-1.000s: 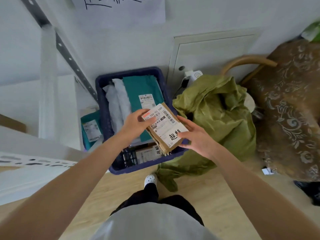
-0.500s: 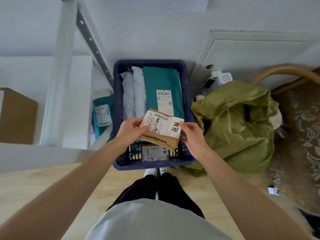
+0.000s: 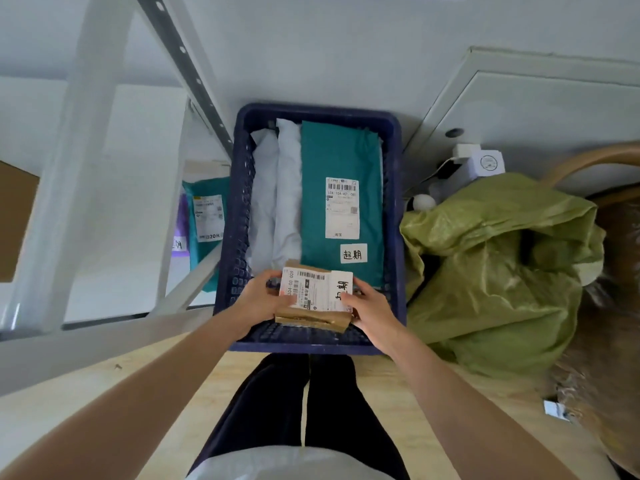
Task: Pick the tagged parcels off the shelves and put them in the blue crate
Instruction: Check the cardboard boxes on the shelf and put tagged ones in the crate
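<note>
A small brown paper parcel (image 3: 311, 315) with a white shipping label and a handwritten tag is low inside the near end of the blue crate (image 3: 228, 237). My left hand (image 3: 258, 299) grips its left edge and my right hand (image 3: 369, 304) grips its right edge. Inside the crate lie a teal parcel (image 3: 341, 157) with a label and a handwritten tag, and white parcels (image 3: 282, 202) beside it.
White metal shelves (image 3: 86, 133) stand at the left, with a teal parcel (image 3: 204, 220) on a low shelf and a brown box (image 3: 15, 220) further left. A green sack (image 3: 502, 271) lies right of the crate. My legs are just in front of the crate.
Both hands have lowered the brown parcel from above the crate down into its near end, levelling it. The view has tilted down and closer to the crate.
</note>
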A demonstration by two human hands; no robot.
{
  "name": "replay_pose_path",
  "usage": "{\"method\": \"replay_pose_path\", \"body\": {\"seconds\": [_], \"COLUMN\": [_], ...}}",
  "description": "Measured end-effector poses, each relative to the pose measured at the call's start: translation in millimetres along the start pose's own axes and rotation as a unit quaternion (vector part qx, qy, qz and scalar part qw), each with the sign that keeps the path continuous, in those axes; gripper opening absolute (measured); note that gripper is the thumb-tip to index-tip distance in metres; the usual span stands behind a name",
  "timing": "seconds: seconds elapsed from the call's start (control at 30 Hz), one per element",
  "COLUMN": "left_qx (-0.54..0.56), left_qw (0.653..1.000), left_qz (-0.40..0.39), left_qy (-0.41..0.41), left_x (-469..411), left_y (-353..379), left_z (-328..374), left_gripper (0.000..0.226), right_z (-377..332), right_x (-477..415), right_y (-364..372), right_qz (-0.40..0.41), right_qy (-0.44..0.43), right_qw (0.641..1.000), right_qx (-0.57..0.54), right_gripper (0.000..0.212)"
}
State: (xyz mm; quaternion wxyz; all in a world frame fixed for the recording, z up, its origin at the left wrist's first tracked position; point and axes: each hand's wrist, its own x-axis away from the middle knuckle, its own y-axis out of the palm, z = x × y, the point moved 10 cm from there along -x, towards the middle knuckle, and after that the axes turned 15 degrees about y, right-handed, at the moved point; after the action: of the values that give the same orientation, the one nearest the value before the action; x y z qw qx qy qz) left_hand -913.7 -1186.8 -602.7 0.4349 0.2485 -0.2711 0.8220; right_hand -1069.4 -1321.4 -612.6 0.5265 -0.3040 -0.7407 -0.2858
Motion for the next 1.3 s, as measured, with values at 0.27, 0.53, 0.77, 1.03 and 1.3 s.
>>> {"method": "replay_pose_path", "body": {"seconds": [0.27, 0.53, 0.77, 1.03, 1.3], "left_qx": [0.003, 0.001, 0.009, -0.027, 0.015], "left_qw": [0.998, 0.994, 0.991, 0.993, 0.993], "left_qz": [-0.019, -0.007, 0.014, 0.024, 0.047], "left_qy": [-0.063, -0.106, -0.129, -0.110, -0.110], "left_x": [-31, -52, -58, -67, -50], "left_y": [23, 38, 38, 37, 27], "left_z": [-45, -87, -106, -115, -107], "left_gripper": [0.047, 0.047, 0.049, 0.055, 0.059], "right_z": [15, 30, 41, 42, 43], "right_x": [-52, -102, -126, -134, -109], "right_y": [-11, -23, -23, -23, -22], "right_qz": [-0.001, 0.011, 0.027, 0.043, 0.040], "right_qy": [0.039, 0.044, 0.049, 0.040, 0.074], "right_qw": [0.999, 0.995, 0.990, 0.983, 0.978], "right_qx": [0.026, 0.091, 0.131, 0.174, 0.191], "right_gripper": [0.044, 0.038, 0.054, 0.051, 0.049]}}
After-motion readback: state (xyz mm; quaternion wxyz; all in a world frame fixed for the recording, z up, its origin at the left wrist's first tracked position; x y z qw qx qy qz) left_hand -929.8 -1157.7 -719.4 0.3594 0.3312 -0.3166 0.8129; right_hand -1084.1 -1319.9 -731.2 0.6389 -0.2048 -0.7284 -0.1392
